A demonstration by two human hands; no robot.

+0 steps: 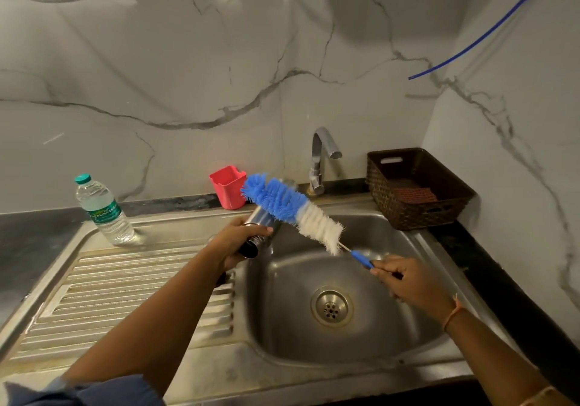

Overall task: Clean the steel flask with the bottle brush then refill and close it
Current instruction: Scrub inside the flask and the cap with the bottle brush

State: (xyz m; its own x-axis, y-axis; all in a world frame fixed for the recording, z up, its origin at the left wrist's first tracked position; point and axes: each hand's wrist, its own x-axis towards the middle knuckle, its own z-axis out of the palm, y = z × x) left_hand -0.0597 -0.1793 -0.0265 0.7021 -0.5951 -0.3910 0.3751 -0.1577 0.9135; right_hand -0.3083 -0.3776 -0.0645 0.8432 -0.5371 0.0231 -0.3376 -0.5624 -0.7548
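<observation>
Standing at the sink [194,371], you have a water bottle [105,209] upright on the drainboard, left of the basin. Your left hand [240,242] is wrapped tight around the flask [262,222], fingers curled across its lower body, holding it tilted over the basin's left rim with the mouth angled up toward the tap [320,161]. A red cup [227,190] sits behind the basin, just left of the tap. Your right hand [408,283] pinches the blue handle of the brush [295,211], fingers closed on it, above the basin. The bristle head lies across the flask's upper part, outside it; the mouth is hidden. A brown basket [417,186] sits right of the tap.
</observation>
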